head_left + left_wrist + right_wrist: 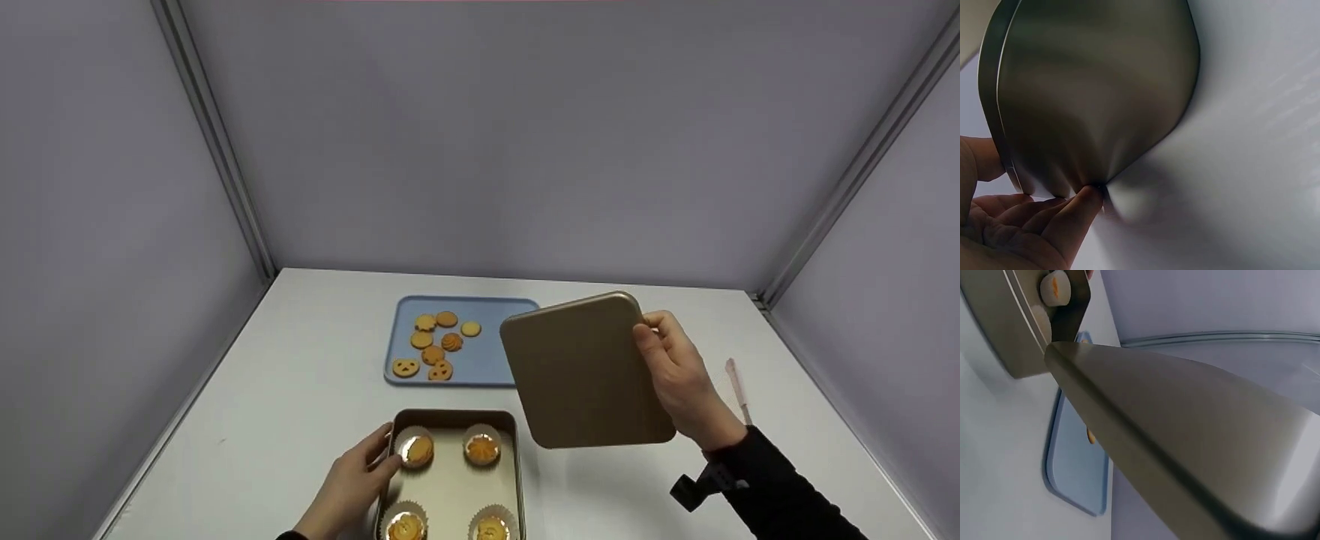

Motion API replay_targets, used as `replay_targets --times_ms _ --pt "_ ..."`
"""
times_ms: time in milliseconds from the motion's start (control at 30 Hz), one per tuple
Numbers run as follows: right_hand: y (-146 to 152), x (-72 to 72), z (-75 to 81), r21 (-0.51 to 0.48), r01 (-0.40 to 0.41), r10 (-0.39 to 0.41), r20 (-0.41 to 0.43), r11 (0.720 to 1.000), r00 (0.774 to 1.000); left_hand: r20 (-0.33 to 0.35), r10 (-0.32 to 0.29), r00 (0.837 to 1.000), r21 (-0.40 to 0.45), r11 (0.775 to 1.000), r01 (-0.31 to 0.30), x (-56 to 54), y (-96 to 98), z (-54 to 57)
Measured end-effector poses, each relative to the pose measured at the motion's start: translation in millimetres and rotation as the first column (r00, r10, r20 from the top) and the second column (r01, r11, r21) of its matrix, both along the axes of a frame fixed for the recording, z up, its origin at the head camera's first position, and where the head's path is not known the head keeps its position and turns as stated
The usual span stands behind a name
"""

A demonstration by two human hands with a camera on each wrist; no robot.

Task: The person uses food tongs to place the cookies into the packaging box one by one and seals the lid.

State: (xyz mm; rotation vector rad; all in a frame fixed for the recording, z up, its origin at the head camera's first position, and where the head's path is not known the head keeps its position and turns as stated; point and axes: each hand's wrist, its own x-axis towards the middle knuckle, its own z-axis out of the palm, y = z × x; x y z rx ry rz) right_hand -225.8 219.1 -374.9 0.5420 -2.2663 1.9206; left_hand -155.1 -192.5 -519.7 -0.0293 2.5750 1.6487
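Note:
My left hand [352, 476] holds the left rim of a gold-brown rectangular baking pan [450, 480], its thumb over the rim. In the left wrist view the fingers [1075, 222] press against the outer wall of the pan [1100, 73]. Several cookies in paper cups stand inside, among them an orange one [482, 450] at the back right. Raised above the table, a second gold-brown baking tray [589, 375] is gripped at its right edge by my right hand [679, 375]. The right wrist view shows this tray [1185, 416] tilted, one corner overlapping the baking pan [1008, 337].
Behind the pan lies a blue tray [495, 364] with several loose cookies [451, 342] on its left part. The raised baking tray hides its right end. A slim utensil with a pinkish handle [735, 379] lies at the right. Grey walls [480, 150] enclose the white table [300, 390].

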Motion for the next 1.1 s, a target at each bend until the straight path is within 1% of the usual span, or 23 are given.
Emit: replay_targets --times_ms 100,233,400,500,567,633,700,767,867,933,1000,1100 --pt "-6.9 4.1 -3.3 -0.043 -0.010 0.011 0.031 0.999 0.999 -0.002 -0.005 1.000 0.012 1.000 0.005 -0.2 -0.4 -0.2" --pt "-17.1 8.5 -10.6 -0.095 -0.013 0.021 0.074 0.995 0.997 -0.002 -0.006 1.000 0.008 1.000 0.006 -0.2 -2.0 0.6" --pt "-26.7 11.0 -21.6 -0.116 -0.025 0.041 0.133 0.993 0.990 0.000 -0.016 1.000 -0.007 1.000 0.016 -1.5 -4.2 5.4" --pt "-32.5 11.8 -28.2 -0.129 -0.040 0.061 0.163 0.991 0.985 -0.008 0.007 1.000 -0.024 1.000 -0.007 -1.3 -5.4 13.3" --pt "-36.3 12.6 -32.2 -0.133 -0.046 0.070 0.178 0.990 0.982 -0.041 0.039 0.998 -0.035 0.999 -0.040 -0.2 -4.1 21.3" --pt "-40.3 13.6 -36.0 -0.140 -0.052 0.078 0.190 0.989 0.979 -0.078 0.063 0.995 -0.026 0.998 -0.066 1.7 -1.0 31.0" --pt "-44.5 15.0 -39.5 -0.143 -0.059 0.088 0.202 0.988 0.976 -0.119 0.071 0.990 -0.005 0.997 -0.072 3.9 3.6 40.5" --pt "-49.1 16.1 -42.6 -0.147 -0.072 0.103 0.215 0.987 0.971 -0.146 0.057 0.988 0.020 0.998 -0.055 5.7 8.8 49.4" --pt "-56.6 18.9 -45.9 -0.152 -0.086 0.121 0.241 0.985 0.963 -0.147 0.008 0.989 0.049 0.999 -0.001 8.2 16.0 59.9" --pt "-61.9 21.0 -47.5 -0.159 -0.093 0.132 0.257 0.983 0.957 -0.126 -0.033 0.991 0.073 0.996 0.042 9.8 20.2 64.5" --pt "-67.1 23.4 -48.8 -0.169 -0.098 0.142 0.271 0.981 0.952 -0.096 -0.080 0.992 0.114 0.989 0.091 11.0 23.8 67.4" --pt "-74.9 26.3 -51.7 -0.185 -0.105 0.158 0.297 0.977 0.942 -0.057 -0.139 0.989 0.203 0.968 0.147 11.4 27.8 69.6"
